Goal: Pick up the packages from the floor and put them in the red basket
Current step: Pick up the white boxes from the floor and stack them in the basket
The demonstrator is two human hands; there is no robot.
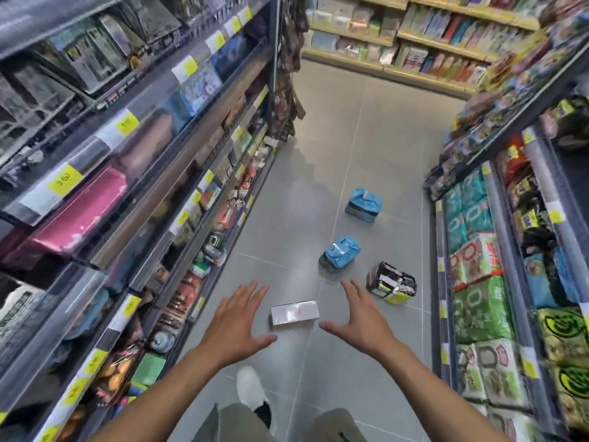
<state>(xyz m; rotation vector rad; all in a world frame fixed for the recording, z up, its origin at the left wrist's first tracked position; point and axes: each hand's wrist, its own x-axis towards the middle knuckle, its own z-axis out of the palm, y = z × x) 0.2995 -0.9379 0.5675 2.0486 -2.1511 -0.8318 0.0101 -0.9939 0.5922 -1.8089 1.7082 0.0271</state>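
Risks. The white box [294, 314] lies flat on the floor [334, 138] with little edge to get under, so fingers may skid it along the tile instead of lifting it. The white shoe [250, 389], at 7 o'clock of the box, could kick it on a step forward. The red basket is not in view. A carry seems likely, and crinkled bags may slip.

Other packages, taken from the box:
- near blue bag [341, 253] at 1 o'clock
- far blue bag [363, 205] beyond it
- black-and-silver bag [393, 287] at 2 o'clock

Pose. Left hand [237, 320] at 9 o'clock of the box, right hand [360, 320] at 3 o'clock, palms down. Grip wide on both, fingers spread, holding nothing.
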